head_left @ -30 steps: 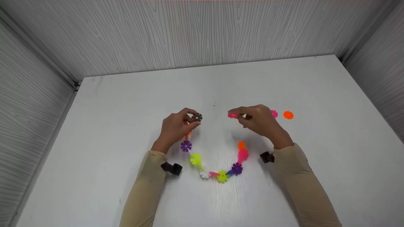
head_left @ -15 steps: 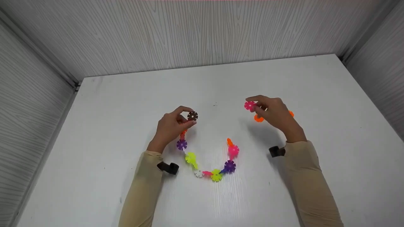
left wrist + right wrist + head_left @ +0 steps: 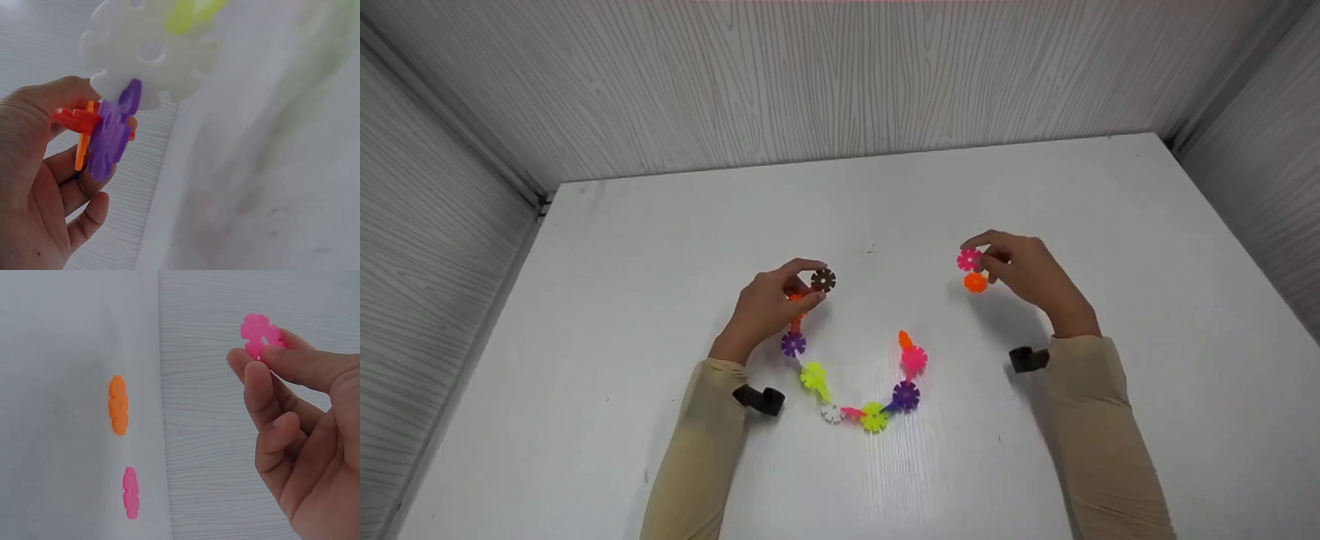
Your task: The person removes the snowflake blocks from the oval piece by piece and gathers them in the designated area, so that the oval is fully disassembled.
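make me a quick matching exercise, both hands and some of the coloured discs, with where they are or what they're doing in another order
Column one
1. Left hand
2. Right hand
3. Loose orange disc
4. Purple discs

Column two
A. Lying on the table
B. Pinching a pink disc
C. Linked into the curved chain
D. Pinching a brown disc

Pairs: 1-D, 2-B, 3-A, 4-C

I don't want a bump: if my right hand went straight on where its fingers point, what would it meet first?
Probably the brown disc pinched in your left hand, going by the head view, though heights are unclear.
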Motion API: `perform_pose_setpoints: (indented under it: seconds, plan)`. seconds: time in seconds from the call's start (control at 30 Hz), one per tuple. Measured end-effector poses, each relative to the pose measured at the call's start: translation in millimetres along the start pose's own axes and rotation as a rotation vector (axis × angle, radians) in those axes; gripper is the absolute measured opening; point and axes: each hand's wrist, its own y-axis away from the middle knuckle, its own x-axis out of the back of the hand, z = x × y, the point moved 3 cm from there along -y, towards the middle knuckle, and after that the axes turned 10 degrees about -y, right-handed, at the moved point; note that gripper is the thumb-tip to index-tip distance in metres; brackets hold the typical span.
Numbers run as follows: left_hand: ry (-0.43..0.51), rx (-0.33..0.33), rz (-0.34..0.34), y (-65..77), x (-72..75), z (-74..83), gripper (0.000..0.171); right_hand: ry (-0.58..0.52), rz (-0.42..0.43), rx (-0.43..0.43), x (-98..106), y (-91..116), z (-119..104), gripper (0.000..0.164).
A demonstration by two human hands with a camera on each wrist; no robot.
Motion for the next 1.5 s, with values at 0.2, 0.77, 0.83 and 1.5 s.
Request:
perform_pose_setpoints:
  seconds: [0.2, 0.77, 0.83, 1.5]
  plan:
    - [0.013, -0.007, -0.006, -0.3, -0.7, 0.3, 0.040, 0.004, -0.035, -0.062, 1, -1, 10, 0.028]
    - [0.016, -0.025, -0.033, -0.8, -4.3, -0.3, 0.039, 0.010, -0.127, -0.163, -2, -4, 31, 0.029]
    - [0.017, -0.026, -0.034, -1.0, -4.9, -0.4, 0.040, 0.023, -0.132, -0.175, -3, -4, 32, 0.029]
    - [-0.007, -0.025, -0.042, -0.7, -6.8, 2.7, 0.039, 0.052, -0.199, -0.282, -8, -4, 39, 0.034]
